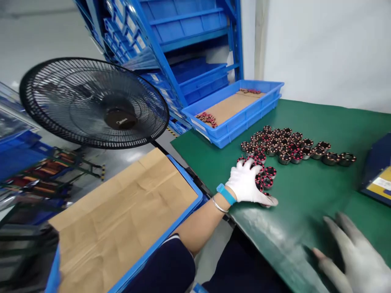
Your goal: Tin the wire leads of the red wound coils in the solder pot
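My left hand (249,183), in a white glove with a blue wristband, lies cupped over a small cluster of round copper-wound coil parts (266,177) on the green mat (305,191); its fingers curl around them. My right hand (354,254), in a soiled grey glove, rests at the lower right with fingers spread and holds nothing. A larger batch of the same ring-shaped parts (287,144) is laid out on the mat just beyond the left hand.
A blue tray lined with brown paper (122,219) sits to the left, below the table edge. Stacked blue trays (241,118) at the back hold a few red-copper parts. A black fan (91,103) stands left, blue racks (183,32) behind, a dark blue box (377,171) at right.
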Demonstrator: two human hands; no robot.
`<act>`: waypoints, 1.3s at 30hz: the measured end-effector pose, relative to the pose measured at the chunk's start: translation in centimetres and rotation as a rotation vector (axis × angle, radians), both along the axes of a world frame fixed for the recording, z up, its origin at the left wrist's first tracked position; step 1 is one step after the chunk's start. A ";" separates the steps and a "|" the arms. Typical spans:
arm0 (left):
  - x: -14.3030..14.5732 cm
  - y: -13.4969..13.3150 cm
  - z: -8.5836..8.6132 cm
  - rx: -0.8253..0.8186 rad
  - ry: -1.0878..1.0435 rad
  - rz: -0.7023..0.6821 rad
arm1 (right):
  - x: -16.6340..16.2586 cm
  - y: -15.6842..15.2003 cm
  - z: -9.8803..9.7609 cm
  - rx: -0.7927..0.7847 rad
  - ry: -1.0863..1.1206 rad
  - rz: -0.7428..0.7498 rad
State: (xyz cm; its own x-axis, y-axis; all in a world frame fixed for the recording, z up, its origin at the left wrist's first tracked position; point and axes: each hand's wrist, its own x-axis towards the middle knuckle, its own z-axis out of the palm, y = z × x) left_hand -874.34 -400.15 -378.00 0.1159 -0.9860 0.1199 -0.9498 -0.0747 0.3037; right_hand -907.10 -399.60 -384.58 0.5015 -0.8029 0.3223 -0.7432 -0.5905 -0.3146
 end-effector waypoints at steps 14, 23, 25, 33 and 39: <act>-3.6 -5.2 0.4 -0.178 0.121 -0.146 | -0.1 -1.3 -0.1 0.120 -0.205 -0.136; -3.5 -7.7 1.0 -0.054 -0.007 0.062 | 0.5 -1.9 -0.2 0.097 -0.141 -0.115; -3.4 -7.7 1.0 0.025 0.081 0.045 | 0.9 -1.8 0.0 0.099 -0.167 -0.133; 0.3 -10.4 1.1 0.052 -0.112 0.116 | 2.4 -2.1 0.5 0.134 -0.222 -0.154; 0.4 -12.5 1.4 0.125 -0.196 0.079 | 3.0 -2.7 1.7 0.164 -0.278 -0.141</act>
State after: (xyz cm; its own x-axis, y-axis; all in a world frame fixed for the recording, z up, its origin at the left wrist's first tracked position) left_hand -873.99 -412.64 -376.62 0.1796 -0.9834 0.0253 -0.9795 -0.1764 0.0975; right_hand -904.09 -402.34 -382.92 0.2932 -0.9104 0.2920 -0.6864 -0.4130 -0.5986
